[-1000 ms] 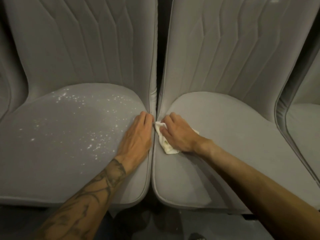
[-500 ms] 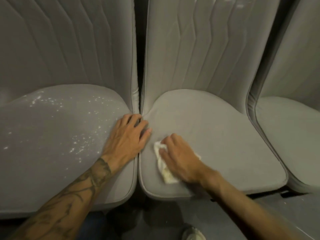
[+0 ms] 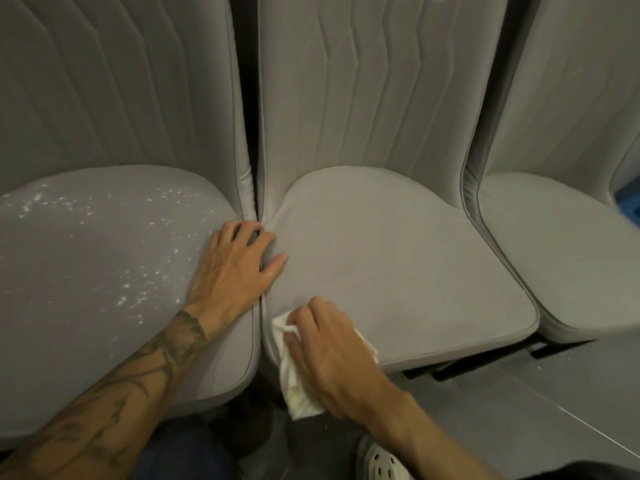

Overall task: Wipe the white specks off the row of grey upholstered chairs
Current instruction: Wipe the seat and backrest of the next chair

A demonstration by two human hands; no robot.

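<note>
The white specks (image 3: 138, 271) lie scattered across the left seat (image 3: 69, 341), which touches the middle seat (image 3: 398, 271). Your right hand (image 3: 332, 351) holds the white cloth (image 3: 294, 375) in a curled grip at the middle seat's front left corner, and the cloth hangs over that edge. Your left hand (image 3: 232, 271) lies spread flat across the seam on the middle seat's left side, fingertips touching it. A third seat (image 3: 571, 254) stands just right of the middle seat.

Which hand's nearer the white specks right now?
Left. The left hand rests at the right edge of the speckled seat, white specks just beside it; the right hand holds the white cloth at the front-left corner of the middle seat.
</note>
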